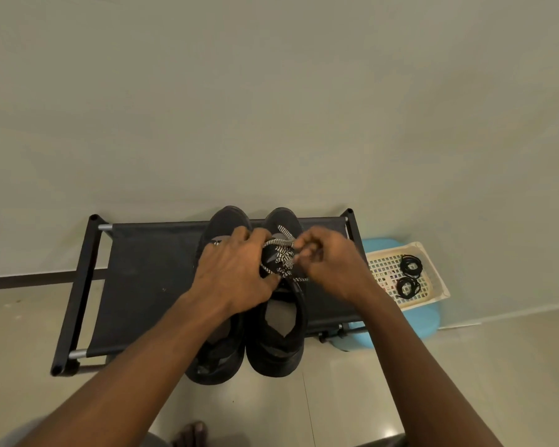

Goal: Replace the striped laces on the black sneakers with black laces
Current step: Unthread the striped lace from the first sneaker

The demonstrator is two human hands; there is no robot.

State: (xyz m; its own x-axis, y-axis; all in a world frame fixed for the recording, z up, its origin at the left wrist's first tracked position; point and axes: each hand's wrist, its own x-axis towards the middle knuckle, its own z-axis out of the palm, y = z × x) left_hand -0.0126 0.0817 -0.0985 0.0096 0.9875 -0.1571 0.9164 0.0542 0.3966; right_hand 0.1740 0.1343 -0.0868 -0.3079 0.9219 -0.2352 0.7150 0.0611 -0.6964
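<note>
Two black sneakers stand side by side, toes away from the person, on the fabric top of a low black shoe rack (149,285). In the head view, the only one, the left sneaker (221,221) is largely covered by the forearm, so whether it carries a lace cannot be told. The right sneaker (281,345) plainly has its striped lace (284,260) threaded, bunched in loops over the tongue. Both hands are close together on that lace. The left hand (236,269) lies across the two shoes, its fingers curled at the upper loops and its thumb pressing the lower crossings. The right hand (331,262) pinches a strand between thumb and fingertips just beside the loops. Well to the right, the black laces (410,265) lie as two separate coils in a cream perforated basket (439,287), which rests on a pale blue stool (417,321) on the floor (465,366), untouched by either hand. By my reading the job is at its very start: the bow on the right shoe looks to be coming undone, no eyelet appears emptied, and unthreading, relacing in black and tying remain for at least this shoe, probably for both.
</note>
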